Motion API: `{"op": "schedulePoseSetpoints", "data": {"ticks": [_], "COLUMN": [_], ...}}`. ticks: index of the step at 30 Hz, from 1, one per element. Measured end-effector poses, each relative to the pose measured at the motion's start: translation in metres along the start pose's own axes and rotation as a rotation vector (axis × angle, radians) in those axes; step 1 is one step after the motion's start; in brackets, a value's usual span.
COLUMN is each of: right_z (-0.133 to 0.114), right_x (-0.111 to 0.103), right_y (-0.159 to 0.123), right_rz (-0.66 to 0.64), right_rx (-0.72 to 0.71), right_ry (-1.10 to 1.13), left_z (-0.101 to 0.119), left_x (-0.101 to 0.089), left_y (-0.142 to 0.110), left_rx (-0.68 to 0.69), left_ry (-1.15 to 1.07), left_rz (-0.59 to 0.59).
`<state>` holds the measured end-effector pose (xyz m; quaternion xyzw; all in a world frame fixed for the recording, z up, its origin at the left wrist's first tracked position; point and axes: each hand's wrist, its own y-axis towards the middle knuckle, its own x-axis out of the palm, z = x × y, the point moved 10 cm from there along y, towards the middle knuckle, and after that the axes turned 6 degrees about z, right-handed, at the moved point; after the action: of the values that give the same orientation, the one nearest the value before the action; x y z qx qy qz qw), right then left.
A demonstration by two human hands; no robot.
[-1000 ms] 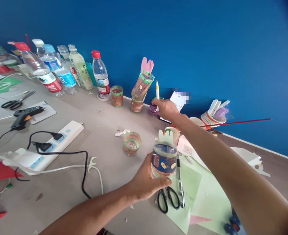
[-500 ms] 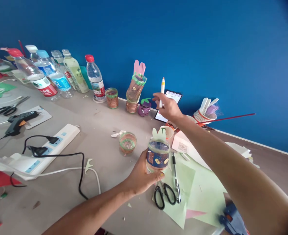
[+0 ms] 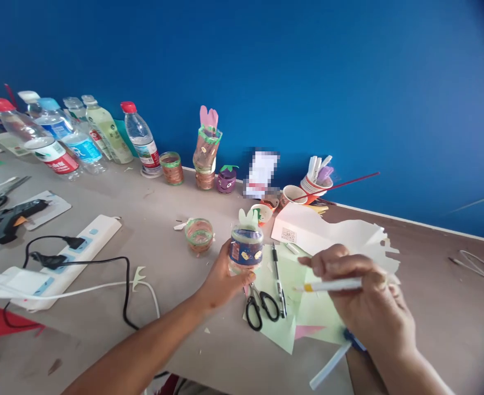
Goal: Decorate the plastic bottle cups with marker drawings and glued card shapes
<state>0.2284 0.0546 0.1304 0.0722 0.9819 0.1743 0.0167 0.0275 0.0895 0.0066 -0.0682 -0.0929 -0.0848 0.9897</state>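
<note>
Left of the left fingers (image 3: 242, 281), a white power strip (image 3: 102, 231), then a black hot-glue gun (image 3: 17, 215); beyond the fingers, leftward, a red-capped water bottle (image 3: 142, 137); beyond, rightward, a phone (image 3: 261, 173).

One blue-banded jar (image 3: 245, 247), one white marker (image 3: 338, 285), one black pen (image 3: 278, 280), two pairs of scissors (image 3: 261, 296) (image 3: 6, 193), two short green-rimmed cups (image 3: 172, 174) (image 3: 199, 247), one tall pink-eared figure (image 3: 206, 157) and one purple figure (image 3: 226, 181) are in view. There are also one power strip (image 3: 83, 258), two black plugs (image 3: 74, 241) (image 3: 51, 260) and one black glue gun (image 3: 13, 219). Six bottles (image 3: 53, 157) (image 3: 30, 97) (image 3: 86, 149) (image 3: 73, 103) (image 3: 110, 131) (image 3: 147, 152) can be counted, though overlap and blur leave that number slightly uncertain.
</note>
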Motion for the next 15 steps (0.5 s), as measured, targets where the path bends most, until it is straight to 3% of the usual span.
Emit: {"op": "schedulePoseSetpoints", "data": {"ticks": [4, 7, 15], "right_z": [0.019, 0.018, 0.006], "right_x": [-0.014, -0.028, -0.033], "right_y": [-0.024, -0.029, -0.012], "right_rz": [0.090, 0.147, 0.087], "right_rx": [0.123, 0.175, 0.032], "right_ry": [0.007, -0.037, -0.008], "left_z": [-0.002, 0.000, -0.006], "left_x": [0.004, 0.008, 0.008], "left_y": [-0.001, -0.002, 0.000], "left_rx": [0.002, 0.038, 0.036], "left_ry": [0.075, 0.044, 0.097], "left_rz": [-0.038, -0.069, -0.063]}}
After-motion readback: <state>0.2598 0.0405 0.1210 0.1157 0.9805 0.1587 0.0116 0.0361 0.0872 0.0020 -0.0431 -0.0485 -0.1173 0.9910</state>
